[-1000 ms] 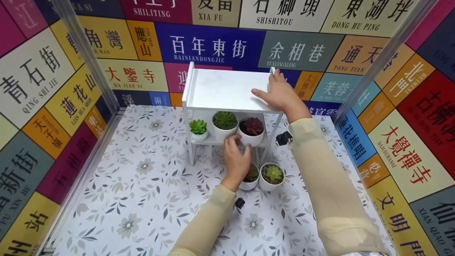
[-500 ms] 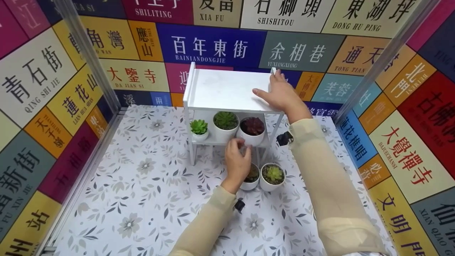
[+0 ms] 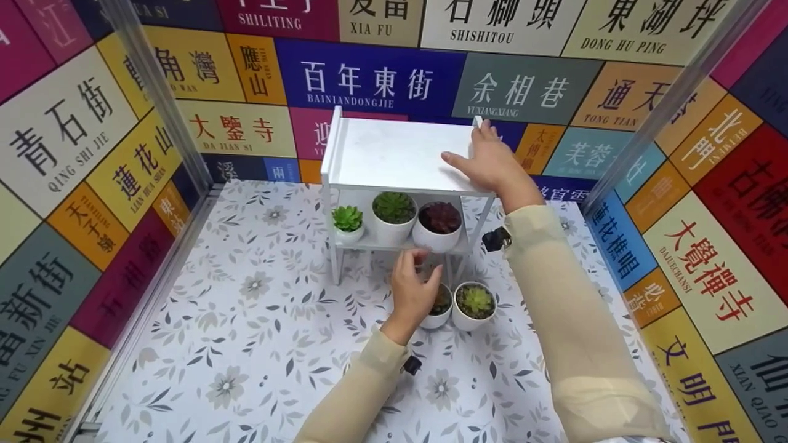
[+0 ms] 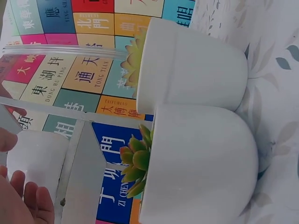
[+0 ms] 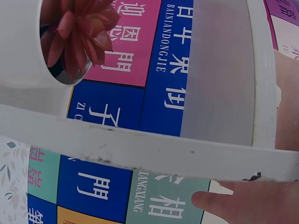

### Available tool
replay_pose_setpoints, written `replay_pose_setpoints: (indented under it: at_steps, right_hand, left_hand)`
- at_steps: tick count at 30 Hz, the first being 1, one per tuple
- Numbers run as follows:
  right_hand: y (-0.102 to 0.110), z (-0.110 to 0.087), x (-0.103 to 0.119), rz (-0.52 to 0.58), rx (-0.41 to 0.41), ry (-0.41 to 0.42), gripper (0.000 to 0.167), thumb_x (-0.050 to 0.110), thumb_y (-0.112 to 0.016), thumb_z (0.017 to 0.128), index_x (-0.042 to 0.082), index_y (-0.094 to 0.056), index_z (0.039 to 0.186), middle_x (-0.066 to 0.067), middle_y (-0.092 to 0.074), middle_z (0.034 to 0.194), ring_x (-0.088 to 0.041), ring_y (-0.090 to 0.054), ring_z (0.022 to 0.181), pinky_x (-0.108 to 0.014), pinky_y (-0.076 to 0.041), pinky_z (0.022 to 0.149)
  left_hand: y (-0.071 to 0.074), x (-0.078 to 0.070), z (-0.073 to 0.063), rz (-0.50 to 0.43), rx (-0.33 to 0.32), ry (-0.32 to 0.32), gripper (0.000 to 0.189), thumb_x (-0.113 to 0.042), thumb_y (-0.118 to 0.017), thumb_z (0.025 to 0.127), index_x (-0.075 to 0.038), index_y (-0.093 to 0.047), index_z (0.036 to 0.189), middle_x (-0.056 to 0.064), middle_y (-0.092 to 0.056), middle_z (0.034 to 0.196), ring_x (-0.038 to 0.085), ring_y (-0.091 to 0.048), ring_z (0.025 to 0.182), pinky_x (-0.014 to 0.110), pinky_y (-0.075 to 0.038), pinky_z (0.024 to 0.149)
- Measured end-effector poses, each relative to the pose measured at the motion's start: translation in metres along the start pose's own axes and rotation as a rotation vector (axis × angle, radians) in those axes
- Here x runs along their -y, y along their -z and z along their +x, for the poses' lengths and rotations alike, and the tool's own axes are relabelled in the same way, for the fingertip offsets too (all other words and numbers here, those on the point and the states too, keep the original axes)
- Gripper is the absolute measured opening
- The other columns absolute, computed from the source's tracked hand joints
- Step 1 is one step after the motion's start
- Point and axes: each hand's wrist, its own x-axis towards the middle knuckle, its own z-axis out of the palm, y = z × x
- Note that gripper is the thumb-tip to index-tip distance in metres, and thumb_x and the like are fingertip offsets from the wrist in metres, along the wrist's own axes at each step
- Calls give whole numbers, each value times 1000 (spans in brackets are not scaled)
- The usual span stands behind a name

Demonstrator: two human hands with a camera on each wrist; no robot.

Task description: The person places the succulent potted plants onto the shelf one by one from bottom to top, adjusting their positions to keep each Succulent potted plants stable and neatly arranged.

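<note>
My left hand (image 3: pixel 414 292) hovers in front of the lower tier of a small white two-tier shelf (image 3: pixel 394 147). Its fingers and thumb curve loosely apart with nothing between them. Just beyond the fingertips, a dark red succulent in a white pot (image 3: pixel 436 239) stands on that tier. My right hand (image 3: pixel 497 165) holds the shelf's upper right end, thumb on the top board and fingers over the side rail. Beside the red plant sit a green potted succulent (image 3: pixel 394 215) and a smaller bright green one (image 3: pixel 348 220).
Two more potted succulents stand on the flowered tablecloth (image 3: pixel 258 332) before the shelf: a reddish-green one (image 4: pixel 201 163), partly behind my left hand in the head view, and a pale green one (image 3: pixel 474 304) to its right. Colourful sign-printed panels (image 3: pixel 375 71) surround the table.
My left hand has drawn back and down from the front of the red succulent's pot, its thumb and fingers spreading apart. The right hand keeps its place on the shelf.
</note>
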Motion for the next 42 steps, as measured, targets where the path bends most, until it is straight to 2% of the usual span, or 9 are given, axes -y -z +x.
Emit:
replay_pose_setpoints:
  at_steps: [9, 17, 21, 25, 32, 37, 42]
  right_hand:
    - [1, -1, -1, 12, 4, -13, 113, 78, -46, 98, 2, -3, 169, -17, 14, 177, -36, 7, 166, -54, -3, 136]
    - [3, -2, -2, 7, 2, -19, 113, 78, -45, 97, 1, -4, 169, -18, 14, 177, -38, 6, 166, -55, -3, 135]
    - [2, -1, -2, 1, 1, -15, 113, 79, -45, 97, 1, -4, 169, -17, 15, 177, -37, 6, 166, -55, -3, 135]
    - [1, 0, -1, -1, 2, -12, 114, 79, -44, 97, 1, -4, 169, -17, 15, 177, -38, 6, 166, -54, -2, 135]
    - [2, 0, 0, -2, 3, -3, 114, 79, -44, 97, 0, -4, 169, -18, 14, 177, -39, 5, 166, -54, -2, 135]
    - [1, 0, 0, 6, 4, -7, 114, 79, -44, 97, 1, -4, 169, -18, 15, 177, -38, 5, 166, -54, -2, 135]
    - [1, -1, 2, 24, 1, -18, 113, 78, -46, 98, 2, -5, 169, -16, 15, 177, -38, 3, 166, -54, -5, 135]
  left_hand:
    - [3, 4, -14, -11, 59, -35, 44, -16, -91, 80, -6, -65, 113, 10, -67, 107, 23, -64, 99, 33, -57, 89]
    - [6, 10, -25, -49, 128, -25, 49, -19, -92, 80, -7, -64, 119, 12, -67, 113, 26, -64, 104, 42, -56, 94]
    - [7, 15, -30, -32, 152, -55, 56, -20, -95, 76, -9, -65, 122, 12, -67, 116, 26, -63, 106, 41, -54, 95]
    - [8, 19, -35, 3, 166, -75, 66, -23, -98, 70, -8, -65, 125, 6, -67, 120, 24, -62, 111, 43, -51, 98]
    - [12, 26, -42, 31, 200, -38, 73, -28, -99, 69, -11, -63, 130, 5, -66, 125, 23, -61, 121, 44, -49, 107]
    - [13, 30, -46, 59, 196, -44, 76, -29, -100, 68, -10, -63, 130, 9, -67, 123, 24, -62, 117, 45, -52, 103]
    - [12, 32, -50, 71, 211, -4, 77, -28, -101, 67, -9, -63, 131, 8, -66, 123, 25, -63, 116, 45, -52, 103]
